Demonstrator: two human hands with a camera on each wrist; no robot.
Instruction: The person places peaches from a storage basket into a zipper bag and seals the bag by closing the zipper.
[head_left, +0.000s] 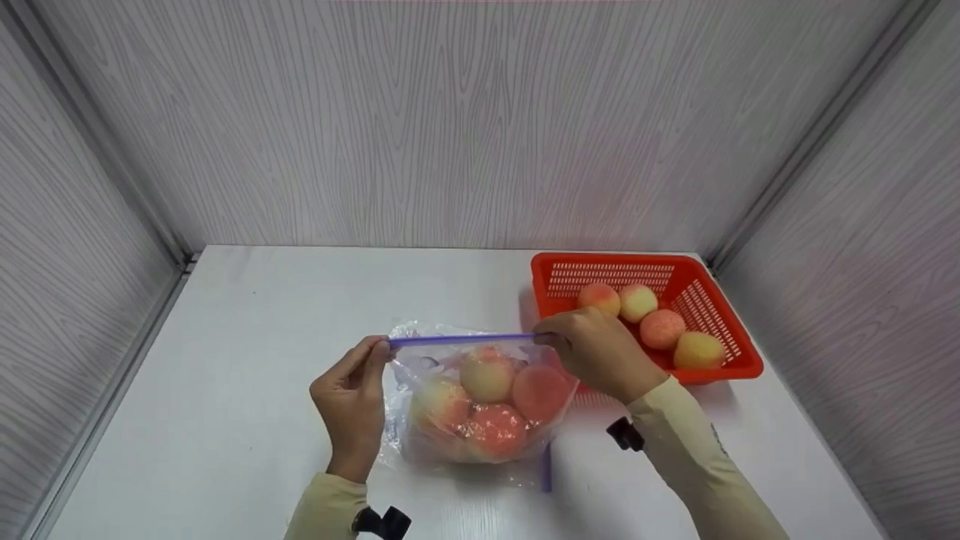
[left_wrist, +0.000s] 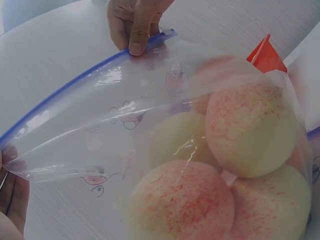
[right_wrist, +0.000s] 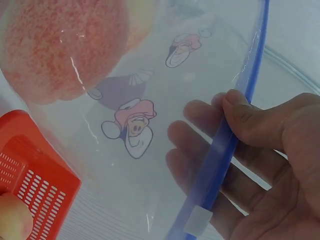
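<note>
A clear zip bag with a blue zip strip and printed cartoon figures stands on the table, holding several peaches. My left hand pinches the strip's left end between thumb and fingers. At the opposite end, my right hand grips the strip, thumb on one side and fingers behind the film. A whitish slider sits on the strip beside the right fingers. The strip is stretched nearly straight between both hands, above the peaches. Whether it is sealed along its length I cannot tell.
A red perforated basket with several peaches stands right of the bag, partly behind my right hand. Another blue strip with clear film lies flat on the white table, under the bag. Grey wood-grain panels enclose the back and sides.
</note>
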